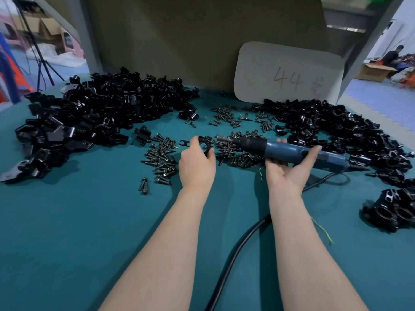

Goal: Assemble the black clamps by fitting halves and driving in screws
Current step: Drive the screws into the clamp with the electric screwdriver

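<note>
My left hand (pixel 197 162) pinches a clamp (pixel 205 143); my right hand (pixel 289 169) curls round the driver (pixel 280 149), tip near it. A small stack (pixel 395 212) looks finished; heaps of halves (pixel 89 113) and screws (pixel 161 158) remain.

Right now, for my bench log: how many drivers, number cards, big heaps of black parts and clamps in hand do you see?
Driver: 1
Card: 1
Heaps: 2
Clamp: 1
Total: 5
</note>
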